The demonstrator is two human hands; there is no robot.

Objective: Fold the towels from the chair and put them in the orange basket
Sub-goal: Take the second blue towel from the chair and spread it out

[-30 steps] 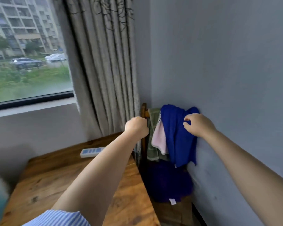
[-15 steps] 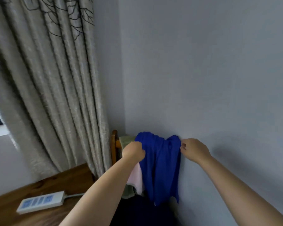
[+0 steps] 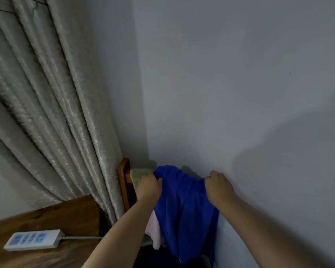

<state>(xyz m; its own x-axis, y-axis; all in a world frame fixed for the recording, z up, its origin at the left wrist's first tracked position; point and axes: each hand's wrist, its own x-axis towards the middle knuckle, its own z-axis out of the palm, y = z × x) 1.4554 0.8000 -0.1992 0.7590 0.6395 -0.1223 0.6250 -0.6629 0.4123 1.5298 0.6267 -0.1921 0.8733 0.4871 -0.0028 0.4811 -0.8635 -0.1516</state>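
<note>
A blue towel (image 3: 184, 215) hangs over the back of a wooden chair (image 3: 123, 178) in the room's corner. My left hand (image 3: 149, 185) grips the towel's upper left edge. My right hand (image 3: 218, 183) pinches its upper right edge close to the wall. Under the blue towel lie a pale green towel (image 3: 140, 175) and a pink towel (image 3: 154, 231), both partly hidden. The orange basket is out of view.
A wooden table (image 3: 46, 219) stands at the lower left with a white power strip (image 3: 33, 239) and its cable on it. A grey curtain (image 3: 52, 113) hangs beside the chair. The grey wall (image 3: 240, 93) runs close along the right.
The view has moved closer and to the right. My left hand has gone from beside the towel to gripping its top left edge. My right hand keeps its hold on the right edge.
</note>
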